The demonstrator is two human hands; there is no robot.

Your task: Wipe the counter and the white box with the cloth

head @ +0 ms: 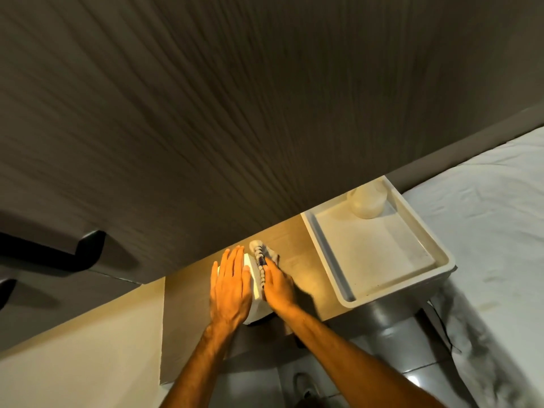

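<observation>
A small white box [255, 285] stands on the narrow wooden counter [297, 260], near its front edge. My left hand [231, 287] lies flat on the box's top and left side, fingers stretched out. My right hand [279, 285] presses a grey and white cloth [260, 256] against the right side of the box. The cloth bunches past my fingertips onto the counter behind the box. Most of the box is hidden under my hands.
A white tray [379, 248] with a pale round jar [368, 201] sits on the counter to the right. A grooved dark wall panel [235, 113] overhangs the counter. A white-sheeted bed [485, 245] lies at the right, a black handle [85, 251] at the left.
</observation>
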